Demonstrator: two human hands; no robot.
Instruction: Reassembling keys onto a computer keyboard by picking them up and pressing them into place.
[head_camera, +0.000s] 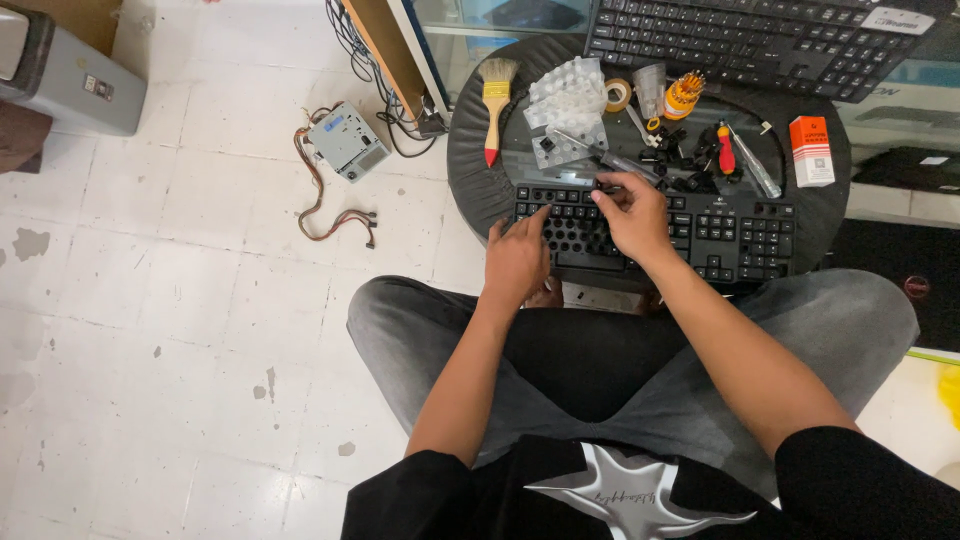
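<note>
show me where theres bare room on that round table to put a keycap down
Bare: the padded rim left of the paintbrush, and the glass between brush and plastic key sheets. Crowded: loose keycaps and screwdriver behind the keyboard, where both hands work.

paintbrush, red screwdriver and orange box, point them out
paintbrush (493, 105): head view, on its yellow ferrule band
red screwdriver (726, 155): head view, on its red handle
orange box (810, 150): head view, on its top face

A small electronics repair workshop: a round black table (480, 150) crowded with a stripped keyboard (700, 230), brush (495, 100), screwdriver (726, 152) and loose keycaps (690, 165), while a removed power supply (347, 140) trails wires across a stained tile floor (180, 330).
</note>
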